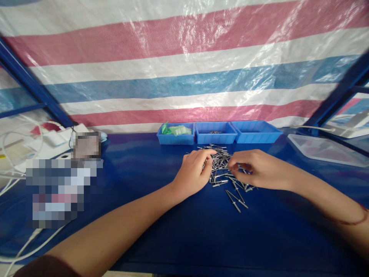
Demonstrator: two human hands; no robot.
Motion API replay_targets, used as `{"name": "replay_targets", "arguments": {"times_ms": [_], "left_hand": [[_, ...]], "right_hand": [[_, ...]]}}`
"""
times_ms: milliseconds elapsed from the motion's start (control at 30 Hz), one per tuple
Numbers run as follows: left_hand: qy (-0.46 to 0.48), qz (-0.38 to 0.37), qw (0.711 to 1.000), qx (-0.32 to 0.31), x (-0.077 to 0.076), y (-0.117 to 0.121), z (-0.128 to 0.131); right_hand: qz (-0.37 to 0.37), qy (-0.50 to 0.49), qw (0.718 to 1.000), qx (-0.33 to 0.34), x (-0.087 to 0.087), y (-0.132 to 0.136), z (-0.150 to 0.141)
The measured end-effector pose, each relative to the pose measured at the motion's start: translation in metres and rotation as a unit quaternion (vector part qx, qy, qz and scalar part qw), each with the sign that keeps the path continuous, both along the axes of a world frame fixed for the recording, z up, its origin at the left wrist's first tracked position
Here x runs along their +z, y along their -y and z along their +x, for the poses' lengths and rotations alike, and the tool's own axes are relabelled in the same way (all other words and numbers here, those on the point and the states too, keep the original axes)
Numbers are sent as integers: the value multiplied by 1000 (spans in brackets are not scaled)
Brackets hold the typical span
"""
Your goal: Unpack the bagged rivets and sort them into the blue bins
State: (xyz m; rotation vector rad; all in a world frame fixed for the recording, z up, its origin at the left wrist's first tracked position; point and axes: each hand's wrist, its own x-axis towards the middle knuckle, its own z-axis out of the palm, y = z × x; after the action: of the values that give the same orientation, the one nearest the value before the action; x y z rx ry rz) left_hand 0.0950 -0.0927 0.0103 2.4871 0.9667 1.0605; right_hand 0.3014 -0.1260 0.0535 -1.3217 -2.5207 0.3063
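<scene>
On the near side of both grips, a few slim silver metal pins with thin shanks and thicker heads (pixel 236 201) lie apart from the rest on the glossy dark-blue bench (pixel 184 238), probably strays from the heap. The left grip (pixel 191 171) is palm-down at the heap's left edge, fingers bent; the right grip (pixel 258 169) faces it from the other side, thumb and fingers curled with a gap between. Whether either grip has hold of a pin, I cannot tell. The left forearm (pixel 121 227) slants up from the lower left and the right forearm (pixel 319 188) reaches in from the right, so the 2 grips flank the main heap of silver pins (pixel 220 158), which seems placed for easy reach by both.

Just beyond the grips, 3 blue ribbed plastic bins stand in a row, apparently to keep parts separate: the left bin (pixel 176 141) holds green plastic packets (pixel 180 130), the middle bin (pixel 216 139) some small metal pieces (pixel 215 132).
</scene>
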Motion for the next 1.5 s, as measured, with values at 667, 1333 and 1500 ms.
{"name": "replay_targets", "arguments": {"times_ms": [667, 1333, 1500], "left_hand": [[-27, 12, 1000, -7, 0, 1, 2], [17, 27, 999, -33, 1, -1, 0], [62, 43, 996, -43, 3, 1, -2]], "right_hand": [[30, 96, 986, -131, -18, 6, -21], [-43, -226, 969, -92, -23, 7, -22], [-124, -345, 926, -84, -20, 9, -27]]}}
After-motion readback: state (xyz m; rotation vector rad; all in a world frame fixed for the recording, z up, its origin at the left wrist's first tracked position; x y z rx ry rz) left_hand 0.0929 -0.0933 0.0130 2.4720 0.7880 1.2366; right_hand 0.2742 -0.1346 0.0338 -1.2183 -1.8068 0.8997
